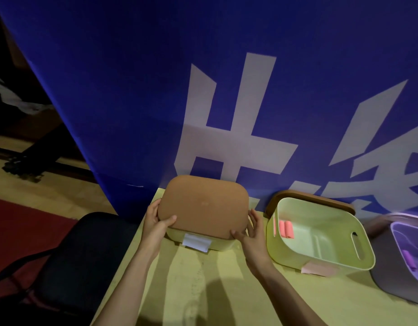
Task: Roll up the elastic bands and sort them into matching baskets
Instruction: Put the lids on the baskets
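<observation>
- Left basket (223, 244): pale green, on the counter (203, 290) at the far left; white label (195, 242) on its near wall.
- Brown lid (204, 205): lay over the left basket, covering its opening.
- Left hand (156, 222): grasped the lid's left edge, thumb on top.
- Right hand (252, 234): held the lid's near right corner, thumb on top, fingers against the side.
- Middle basket (332, 220): pale green, open, right of the first; pink label (317, 270) on its near wall.
- Pink rolled bands (286, 228): inside the middle basket, by its left wall.
- Second brown lid (297, 194): propped behind the middle basket.
- Purple basket (382, 267): far right, open, with a purple roll (409, 260) inside.
- Blue banner (132, 90): behind the counter.
</observation>
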`<state>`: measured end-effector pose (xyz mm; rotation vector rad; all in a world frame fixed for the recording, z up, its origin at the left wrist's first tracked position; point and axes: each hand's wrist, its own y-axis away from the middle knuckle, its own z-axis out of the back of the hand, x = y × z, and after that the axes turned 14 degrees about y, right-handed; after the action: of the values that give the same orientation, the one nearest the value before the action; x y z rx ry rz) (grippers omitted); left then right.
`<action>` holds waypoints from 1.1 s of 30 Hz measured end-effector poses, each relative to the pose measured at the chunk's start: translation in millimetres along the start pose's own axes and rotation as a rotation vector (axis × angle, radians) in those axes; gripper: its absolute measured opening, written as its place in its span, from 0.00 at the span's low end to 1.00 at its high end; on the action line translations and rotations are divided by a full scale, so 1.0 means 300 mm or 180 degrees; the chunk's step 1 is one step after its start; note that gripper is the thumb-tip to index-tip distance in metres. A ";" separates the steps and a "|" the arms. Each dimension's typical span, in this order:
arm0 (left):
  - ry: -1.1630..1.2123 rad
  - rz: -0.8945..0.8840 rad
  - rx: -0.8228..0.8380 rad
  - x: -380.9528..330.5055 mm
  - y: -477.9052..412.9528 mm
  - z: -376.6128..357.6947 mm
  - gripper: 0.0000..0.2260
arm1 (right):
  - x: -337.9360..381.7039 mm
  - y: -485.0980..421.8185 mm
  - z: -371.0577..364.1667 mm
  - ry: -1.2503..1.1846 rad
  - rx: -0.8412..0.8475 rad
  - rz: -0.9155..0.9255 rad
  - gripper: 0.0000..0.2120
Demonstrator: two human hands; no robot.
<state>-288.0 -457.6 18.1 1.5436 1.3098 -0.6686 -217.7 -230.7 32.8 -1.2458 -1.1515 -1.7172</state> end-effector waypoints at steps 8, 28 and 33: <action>-0.3393 -0.1003 0.0650 -0.022 -0.024 -0.145 0.34 | -0.019 0.014 0.007 -0.0030 0.0072 0.0095 0.35; -0.4806 -0.1410 0.0562 0.105 -0.050 -0.283 0.35 | 0.067 -0.267 -0.121 0.4344 -0.0244 0.0996 0.38; -0.4810 -0.1555 0.0488 0.120 -0.060 -0.285 0.31 | 0.046 -0.270 -0.123 0.4435 -0.0349 0.1136 0.42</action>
<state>-309.9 -365.9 13.8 0.3986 0.3888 -1.7730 -306.6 -237.6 20.7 -0.0659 0.0099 -1.7618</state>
